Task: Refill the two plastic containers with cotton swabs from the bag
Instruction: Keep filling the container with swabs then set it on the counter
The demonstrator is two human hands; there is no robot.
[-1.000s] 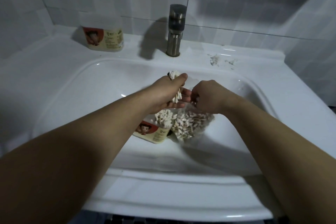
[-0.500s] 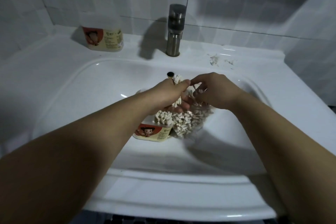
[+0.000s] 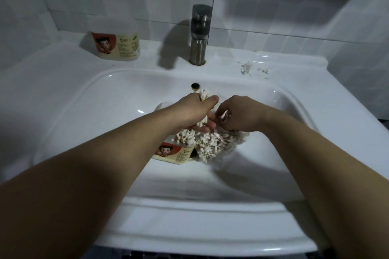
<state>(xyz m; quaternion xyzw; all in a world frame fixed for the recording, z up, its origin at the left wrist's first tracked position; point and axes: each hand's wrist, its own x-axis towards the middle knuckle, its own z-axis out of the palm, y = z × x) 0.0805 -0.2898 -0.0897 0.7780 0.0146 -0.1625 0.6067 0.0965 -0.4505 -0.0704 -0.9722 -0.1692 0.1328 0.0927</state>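
The cotton swabs (image 3: 203, 95) are light, thin sticks with soft tips. They are stiff enough to bundle but likely to fan out and scatter if gripped loosely, so a bunch is best clasped round the middle of the sticks, tips left free. That is how the left hand (image 3: 192, 111) has them: fingers and thumb are wrapped round a bundle, with tips poking out above the fist and below it. The bundle hangs over the open plastic container (image 3: 176, 153) standing mid-basin, already partly filled. Touching that container's right side lies the clear, floppy bag (image 3: 224, 149) of swabs. The right hand (image 3: 240, 116) curls its fingers down at the bag's mouth; whether they pinch film or sticks I cannot tell. The second container (image 3: 116, 47) stands on the sink (image 3: 189, 227) ledge near its back left corner.
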